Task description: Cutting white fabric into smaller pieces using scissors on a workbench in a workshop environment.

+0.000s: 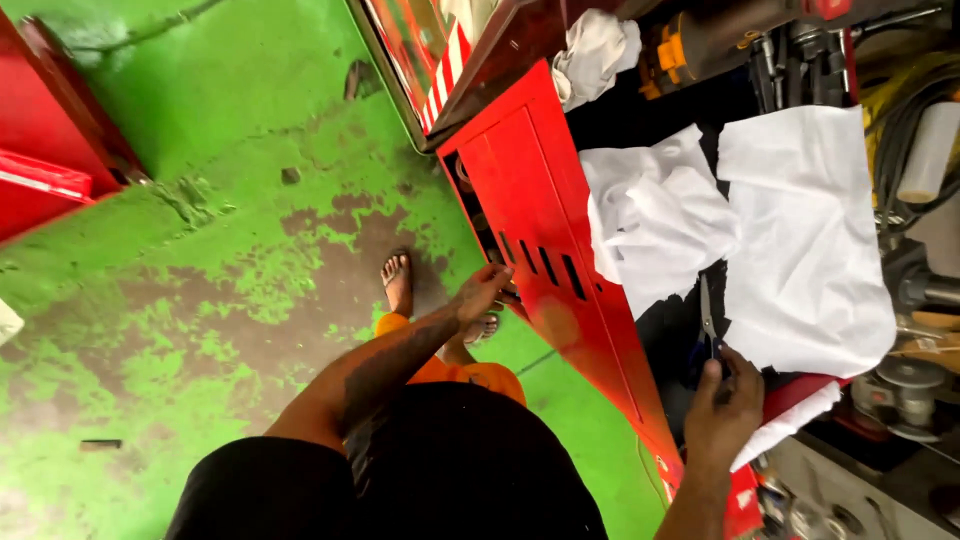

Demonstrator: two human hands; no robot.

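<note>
Standing at a red tool cabinet (545, 215), the person rests the left hand (482, 292) on its slotted side panel, fingers loosely spread, gripping nothing. The right hand (724, 410) is closed around scissors (708, 325) on the cabinet top, blades beside a white cloth (805, 235).

Scissors (708, 330) handles hidden by right hand (725, 405); tools at right edge cut off.

Worn green floor (200, 300), white rag (597, 50), cables (905, 120).
</note>
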